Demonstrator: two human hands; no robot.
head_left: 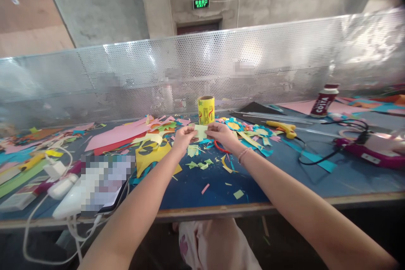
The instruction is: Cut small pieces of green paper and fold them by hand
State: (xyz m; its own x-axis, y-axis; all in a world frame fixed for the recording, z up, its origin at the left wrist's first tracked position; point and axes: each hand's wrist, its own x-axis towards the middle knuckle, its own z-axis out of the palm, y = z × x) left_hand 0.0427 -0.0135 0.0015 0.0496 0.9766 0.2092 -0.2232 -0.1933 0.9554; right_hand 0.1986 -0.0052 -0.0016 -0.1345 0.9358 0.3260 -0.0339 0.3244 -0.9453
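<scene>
A small pale green piece of paper (201, 132) is held up between my two hands over the blue table. My left hand (185, 137) pinches its left edge, and my right hand (224, 135) pinches its right edge. Right behind the paper stands a yellow roll (206, 110). Below my hands lie several light green cut scraps (200, 164). Red scissor handles (221, 147) show partly beneath my right hand. Yellow paper with cut-outs (152, 158) lies to the left of my left forearm.
Pink sheets (117, 135) lie left. A white device (71, 194) with cables rests front left. On the right are a yellow glue gun (284, 128), a purple power strip (370, 154) and a dark red bottle (325, 100). A perforated metal panel (136, 76) stands behind.
</scene>
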